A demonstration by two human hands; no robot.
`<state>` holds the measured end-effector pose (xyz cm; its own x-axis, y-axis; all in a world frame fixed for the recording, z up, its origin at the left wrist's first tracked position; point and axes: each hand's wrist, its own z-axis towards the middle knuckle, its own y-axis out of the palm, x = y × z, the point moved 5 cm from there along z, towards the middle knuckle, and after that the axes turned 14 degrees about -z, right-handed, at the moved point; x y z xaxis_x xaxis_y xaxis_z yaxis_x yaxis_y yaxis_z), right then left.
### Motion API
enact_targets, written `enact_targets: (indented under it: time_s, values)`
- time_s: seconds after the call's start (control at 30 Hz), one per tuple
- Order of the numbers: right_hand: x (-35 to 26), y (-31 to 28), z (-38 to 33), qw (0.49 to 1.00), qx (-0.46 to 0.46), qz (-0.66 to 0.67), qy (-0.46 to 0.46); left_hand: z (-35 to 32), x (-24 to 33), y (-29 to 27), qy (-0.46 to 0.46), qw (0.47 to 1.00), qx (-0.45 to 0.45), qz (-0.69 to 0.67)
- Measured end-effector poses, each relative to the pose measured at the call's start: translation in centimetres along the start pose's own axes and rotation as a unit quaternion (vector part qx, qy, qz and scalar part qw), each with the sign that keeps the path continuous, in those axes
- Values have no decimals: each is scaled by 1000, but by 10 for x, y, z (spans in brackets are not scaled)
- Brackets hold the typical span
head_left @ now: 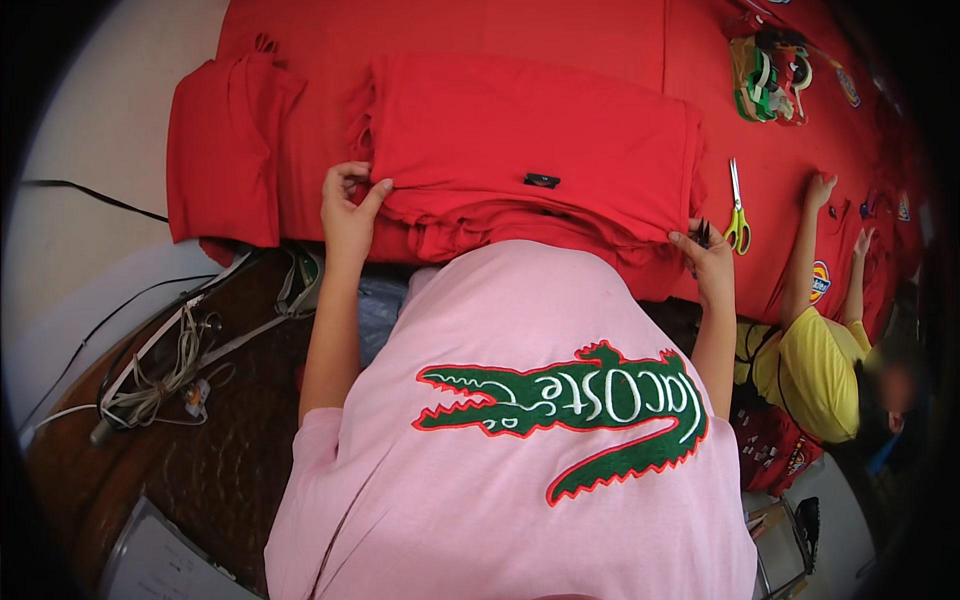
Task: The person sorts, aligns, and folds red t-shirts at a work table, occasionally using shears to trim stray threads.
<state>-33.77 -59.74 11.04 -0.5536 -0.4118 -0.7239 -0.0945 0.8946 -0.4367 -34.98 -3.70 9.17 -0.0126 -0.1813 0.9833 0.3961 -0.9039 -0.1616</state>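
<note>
A stack of folded red garments (530, 115) lies on the table in front of me, with a small black label (541, 181) on the top one near its front edge. My left hand (348, 215) pinches the near left corner of the top garment between thumb and fingers. At the near right corner, my right hand (708, 258) is closed on the garment's edge. A small black pointed tool (703, 233), perhaps thread snips, sticks up from the fingers of that hand; most of it is hidden. Scissors with yellow handles (738, 228) lie just right of the stack.
Another folded red garment (222, 150) hangs over the table's left edge. Tape rolls and a dispenser (770, 80) sit at the far right. A co-worker in a yellow shirt (815, 370) reaches over the table on the right. Bundled cables (170, 360) lie at lower left.
</note>
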Motion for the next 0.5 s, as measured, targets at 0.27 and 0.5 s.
enact_targets:
  time_s: [0.27, 0.5]
  values:
    - [-56, -25, 0, 983, 58, -130, -114, -58, 62, 86, -471, 781, -144, -384]
    - [-139, 76, -26, 975, -125, 45, -178, -58, 19, 148, -514, 725, -128, -441]
